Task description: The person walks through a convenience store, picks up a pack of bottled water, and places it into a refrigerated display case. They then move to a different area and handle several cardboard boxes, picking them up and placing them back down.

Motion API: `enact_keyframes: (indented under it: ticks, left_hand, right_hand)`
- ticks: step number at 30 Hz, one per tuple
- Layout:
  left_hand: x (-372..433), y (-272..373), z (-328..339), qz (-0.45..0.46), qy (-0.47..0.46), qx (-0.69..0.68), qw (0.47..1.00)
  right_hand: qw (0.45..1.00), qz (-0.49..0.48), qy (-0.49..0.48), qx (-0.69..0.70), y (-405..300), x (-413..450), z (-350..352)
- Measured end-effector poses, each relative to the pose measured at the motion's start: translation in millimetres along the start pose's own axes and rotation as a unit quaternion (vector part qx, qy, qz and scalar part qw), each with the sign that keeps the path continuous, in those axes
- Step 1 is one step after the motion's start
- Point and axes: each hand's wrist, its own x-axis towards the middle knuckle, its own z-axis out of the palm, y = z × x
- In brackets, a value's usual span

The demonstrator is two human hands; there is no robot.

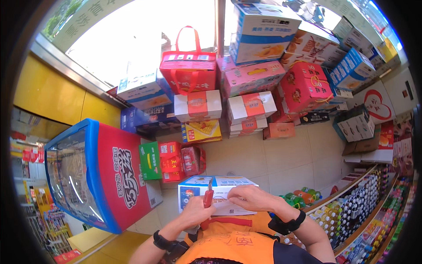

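Just in front of my orange apron [230, 242] stands a white and blue printed carton [219, 194]. My left hand [197, 211] is closed around a red-handled utility knife [208, 197], whose blade points away from me over the carton's left part. My right hand [249, 197] is over the carton's right part, its fingers curled and apart from the knife. Nothing is visible in that hand, though its palm is hidden. Dark straps circle both wrists.
A red and blue chest freezer [122, 175] stands at left. Stacked gift cartons [252, 109] and a red carry bag [189, 72] line the window. Beside the freezer are a green box [150, 160] and red packs [170, 161]. Shelves of bottles [352, 201] run along the right.
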Motion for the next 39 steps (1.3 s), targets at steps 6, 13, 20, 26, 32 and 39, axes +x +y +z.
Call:
enact_keyframes:
  ticks: [6,13,20,26,32,39]
  left_hand:
    - [-11,-57,-29,-0.017,0.103,-0.078,0.991]
    - [-14,-118,-58,-0.009,0.226,-0.055,0.973]
    - [-35,-165,-72,-0.081,0.317,-0.092,0.94]
    - [-51,-191,-67,-0.169,0.334,-0.143,0.916]
    - [-53,-241,-16,-0.221,0.351,-0.126,0.901]
    - [-26,-272,6,-0.323,0.323,-0.24,0.857]
  right_hand:
    - [0.994,0.104,-0.026,-0.032,-1,28,-5]
    - [0.983,0.146,-0.066,-0.083,-16,63,-8]
    - [0.981,0.101,-0.068,-0.152,-38,121,-34]
    - [0.976,0.078,-0.071,-0.193,-43,175,-71]
    - [0.975,-0.04,0.004,-0.218,-60,296,-117]
    - [0.969,-0.096,0.02,-0.228,-67,507,-130]
